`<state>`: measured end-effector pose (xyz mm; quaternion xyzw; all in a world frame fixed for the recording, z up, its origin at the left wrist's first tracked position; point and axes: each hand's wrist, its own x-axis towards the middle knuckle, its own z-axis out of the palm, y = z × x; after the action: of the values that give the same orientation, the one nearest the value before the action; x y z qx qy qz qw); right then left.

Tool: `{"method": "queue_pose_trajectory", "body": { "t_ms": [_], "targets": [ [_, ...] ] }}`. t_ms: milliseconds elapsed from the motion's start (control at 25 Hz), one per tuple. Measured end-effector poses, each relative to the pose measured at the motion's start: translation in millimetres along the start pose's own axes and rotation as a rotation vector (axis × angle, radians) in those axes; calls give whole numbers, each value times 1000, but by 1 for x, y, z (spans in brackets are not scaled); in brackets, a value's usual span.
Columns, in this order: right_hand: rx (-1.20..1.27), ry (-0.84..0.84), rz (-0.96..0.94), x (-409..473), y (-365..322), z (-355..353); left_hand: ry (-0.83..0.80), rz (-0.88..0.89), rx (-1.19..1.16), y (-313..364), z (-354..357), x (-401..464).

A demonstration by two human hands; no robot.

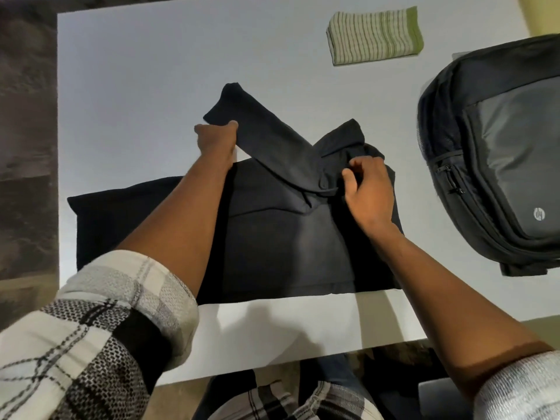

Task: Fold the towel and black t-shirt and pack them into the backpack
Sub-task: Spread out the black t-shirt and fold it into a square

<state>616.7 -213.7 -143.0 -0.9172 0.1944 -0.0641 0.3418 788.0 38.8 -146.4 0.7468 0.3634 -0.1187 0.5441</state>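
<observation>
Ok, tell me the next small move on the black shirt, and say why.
Probably lay the sleeve over the shirt body. The left hand pinches its end out past the black t-shirt, the right hand grips the collar area, and the shirt is only partly folded. The towel already lies folded near the backpack.

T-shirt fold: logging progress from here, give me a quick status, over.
Left hand gripping sleeve, right hand pinching collar area. Black t-shirt half folded on table. Towel folded; backpack lying at right, nothing packed. No obstruction.
</observation>
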Motion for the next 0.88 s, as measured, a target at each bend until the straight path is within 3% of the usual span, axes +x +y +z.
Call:
{"method": "queue_pose_trajectory", "body": {
  "t_ms": [80,160,280,440,600,720,880],
  "targets": [
    [62,51,171,21,4,-3,67,50,282,5,1,15],
    [144,15,320,45,12,-4,137,214,606,6,1,29],
    [301,-54,469,74,16,-3,49,418,732,12,4,51],
    [389,-153,662,87,16,3,35,486,864,22,12,63],
    [227,-171,727,91,20,11,-8,460,864,24,13,66],
    [368,-213,775,96,14,15,-65,463,820,26,12,70],
    [529,-300,852,99,12,15,-160,442,542,28,5,69]
  ]
}}
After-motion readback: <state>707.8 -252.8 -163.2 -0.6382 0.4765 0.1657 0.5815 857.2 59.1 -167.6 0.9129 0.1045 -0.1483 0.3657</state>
